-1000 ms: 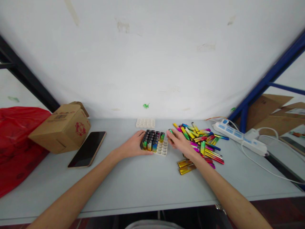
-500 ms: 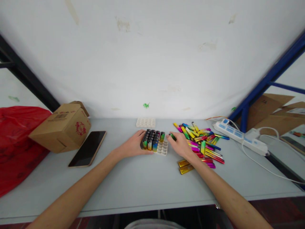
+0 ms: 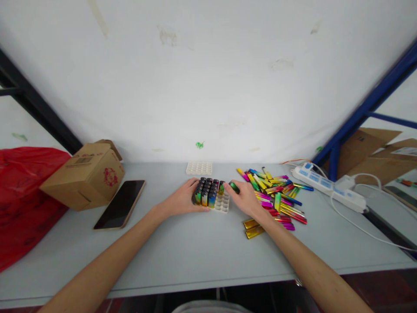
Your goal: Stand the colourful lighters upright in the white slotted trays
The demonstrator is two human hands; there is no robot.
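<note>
Rows of lighters with black tops and shiny coloured bodies stand upright in a white tray with round pockets. Around the left side of this block curls my left hand, thumb at the front and fingers behind. Just right of the tray, my right hand pinches a green lighter with a dark top. Its fingertips are close to a single yellow-green lighter standing at the tray's back right. Bare pockets show in front of that one.
A pile of shiny lighters lies right of my right hand, with gold ones under the forearm. Behind stands another white tray. Left are a phone, a cardboard box and a red bag; right, a power strip.
My right hand has moved slightly left with the green lighter, towards the tray. My left hand stays in place around the block of lighters.
</note>
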